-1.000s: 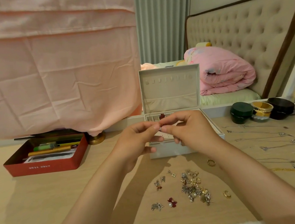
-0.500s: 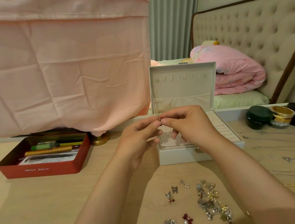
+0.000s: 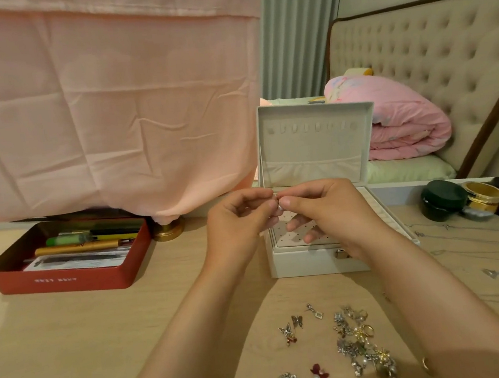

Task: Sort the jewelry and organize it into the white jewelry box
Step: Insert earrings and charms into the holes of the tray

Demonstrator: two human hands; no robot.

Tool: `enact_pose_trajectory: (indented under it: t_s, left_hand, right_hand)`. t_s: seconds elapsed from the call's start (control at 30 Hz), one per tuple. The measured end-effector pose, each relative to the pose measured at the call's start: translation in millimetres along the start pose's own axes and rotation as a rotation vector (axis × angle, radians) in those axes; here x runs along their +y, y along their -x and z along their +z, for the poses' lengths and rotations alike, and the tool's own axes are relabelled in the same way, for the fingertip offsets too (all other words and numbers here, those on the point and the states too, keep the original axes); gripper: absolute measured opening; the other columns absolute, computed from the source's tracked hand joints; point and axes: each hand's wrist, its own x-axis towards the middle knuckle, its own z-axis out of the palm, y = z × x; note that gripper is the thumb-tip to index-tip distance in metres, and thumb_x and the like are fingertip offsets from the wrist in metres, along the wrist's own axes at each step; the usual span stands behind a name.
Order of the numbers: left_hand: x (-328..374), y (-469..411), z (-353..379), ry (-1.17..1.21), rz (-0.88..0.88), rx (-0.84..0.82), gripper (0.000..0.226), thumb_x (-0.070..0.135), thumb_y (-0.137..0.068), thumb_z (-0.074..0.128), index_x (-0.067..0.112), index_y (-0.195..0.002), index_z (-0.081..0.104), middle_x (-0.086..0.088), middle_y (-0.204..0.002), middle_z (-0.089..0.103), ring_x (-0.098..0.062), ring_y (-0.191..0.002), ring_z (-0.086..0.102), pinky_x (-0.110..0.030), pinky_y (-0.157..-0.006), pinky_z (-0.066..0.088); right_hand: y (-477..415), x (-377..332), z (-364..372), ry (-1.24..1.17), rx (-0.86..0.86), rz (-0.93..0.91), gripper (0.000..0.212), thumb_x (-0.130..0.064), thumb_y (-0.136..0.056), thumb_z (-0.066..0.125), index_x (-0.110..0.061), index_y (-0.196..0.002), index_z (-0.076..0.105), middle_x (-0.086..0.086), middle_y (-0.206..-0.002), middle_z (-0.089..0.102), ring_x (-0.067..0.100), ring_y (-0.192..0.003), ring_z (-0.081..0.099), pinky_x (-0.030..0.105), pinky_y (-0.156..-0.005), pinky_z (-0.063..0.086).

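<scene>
Left hand [image 3: 236,225], right hand [image 3: 331,210] — one silver piece [image 3: 279,206]

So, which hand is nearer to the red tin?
Left. The left hand is left of the white jewelry box, toward the red tin; the right hand is over it, both pinching a silver piece.

Over the open white jewelry box [image 3: 314,262], the left hand [image 3: 237,225] and right hand [image 3: 326,210] meet fingertip to fingertip, pinching a small silvery piece [image 3: 279,206], possibly an earring. A pile of jewelry [image 3: 360,345] lies on the wooden table [image 3: 58,353] nearer the person, a red tin [image 3: 67,274] to the left.
</scene>
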Motion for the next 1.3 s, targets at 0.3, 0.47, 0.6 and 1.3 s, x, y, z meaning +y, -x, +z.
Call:
enact_pose_trajectory:
  t_s: [0.3,0.47,0.6,1.3]
  left_hand:
    - [-17.4,-7.2,-15.5,-0.608,0.064,-0.076,0.013,0.017,-0.088,0.072,0.029,-0.089,0.072,0.009,-0.088,0.070,0.001,-0.063,0.053,-0.013,-0.063,0.043]
    - [-26.5,-5.6,-20.0,-0.709,-0.031,-0.145,0.010,0.021,-0.089,0.065,0.028,-0.085,0.072,0.017,-0.068,0.062,-0.003,-0.061,0.055,-0.021,-0.062,0.042]
    - [-30.0,-6.6,-21.3,-0.681,-0.042,-0.149,0.013,0.020,-0.089,0.064,0.029,-0.083,0.072,0.020,-0.065,0.062,-0.007,-0.065,0.059,-0.028,-0.068,0.052]
    - [-21.4,-3.6,-21.5,-0.843,0.132,-0.226,0.006,0.030,-0.090,0.067,0.033,-0.094,0.070,0.014,-0.096,0.061,0.000,-0.079,0.057,-0.010,-0.067,0.038]
  right_hand:
    - [-8.1,21.2,-8.1,0.698,0.047,-0.174,0.010,-0.028,-0.084,0.080,-0.036,-0.090,0.081,-0.028,-0.060,0.064,-0.004,-0.056,0.057,0.020,-0.062,0.043]
    - [-10.0,23.1,-5.7,0.967,-0.004,-0.252,0.010,-0.039,-0.085,0.077,-0.046,-0.091,0.078,-0.023,-0.077,0.066,-0.001,-0.070,0.050,0.025,-0.067,0.039]
    - [-11.9,24.2,-5.9,0.988,-0.037,-0.297,0.011,-0.038,-0.087,0.076,-0.045,-0.094,0.078,-0.020,-0.095,0.072,-0.005,-0.070,0.049,0.024,-0.069,0.039]
    - [-10.7,26.2,-6.2,0.976,-0.039,-0.328,0.009,-0.037,-0.091,0.070,-0.042,-0.094,0.076,-0.027,-0.077,0.057,-0.006,-0.068,0.048,0.024,-0.062,0.034]
